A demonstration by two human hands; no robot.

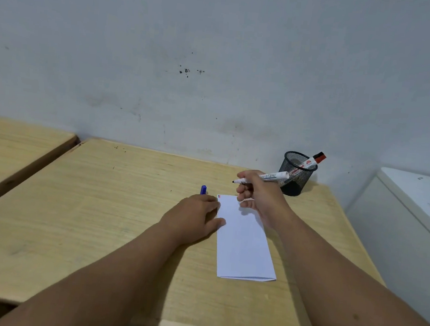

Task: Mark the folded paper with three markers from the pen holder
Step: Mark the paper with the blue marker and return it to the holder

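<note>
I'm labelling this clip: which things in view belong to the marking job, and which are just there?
Job:
folded paper
uncapped marker in right hand
blue cap at left hand
pen holder
red marker inside

Just there:
second table
white cabinet

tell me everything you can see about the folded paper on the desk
The folded paper is a plain white sheet folded into a long narrow strip, lying flat on the wooden desk with its folded layers showing at the near end. Small red and green marks sit at its far left corner. The left hand presses its left edge, thumb on the sheet. The right hand, holding an uncapped marker, hovers over its far end.
</note>
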